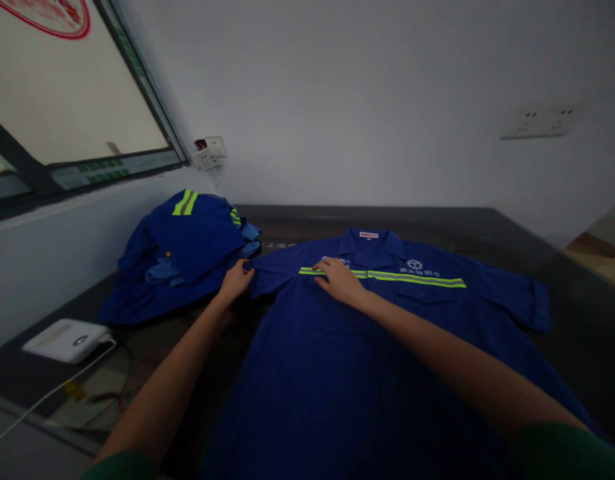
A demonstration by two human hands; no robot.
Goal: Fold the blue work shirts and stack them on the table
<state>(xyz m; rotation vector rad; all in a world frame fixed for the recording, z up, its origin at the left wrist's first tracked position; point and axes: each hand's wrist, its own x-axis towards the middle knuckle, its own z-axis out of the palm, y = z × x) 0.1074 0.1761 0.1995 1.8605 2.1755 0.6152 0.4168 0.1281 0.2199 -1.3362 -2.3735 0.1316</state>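
Observation:
A blue short-sleeved work shirt (332, 360) lies spread out, front up, collar toward the wall, with a yellow-green reflective stripe across its chest. My left hand (236, 280) pinches the cuff of the sleeve on the left side. Across the chest, my right hand (340, 280) rests palm down with fingers apart, over the stripe and part of the white print there. The other sleeve (517, 300) stretches out to the right, its cuff looking folded. Just beyond my left hand is a heap of blue clothes (187, 233) with reflective bands.
The dark table (437, 220) runs along a white wall. A white box-shaped device (67, 340) with a cable sits at the left edge. Power sockets (207, 157) are in the left corner, and another socket panel (544, 121) is on the right. A window (77, 87) is at upper left.

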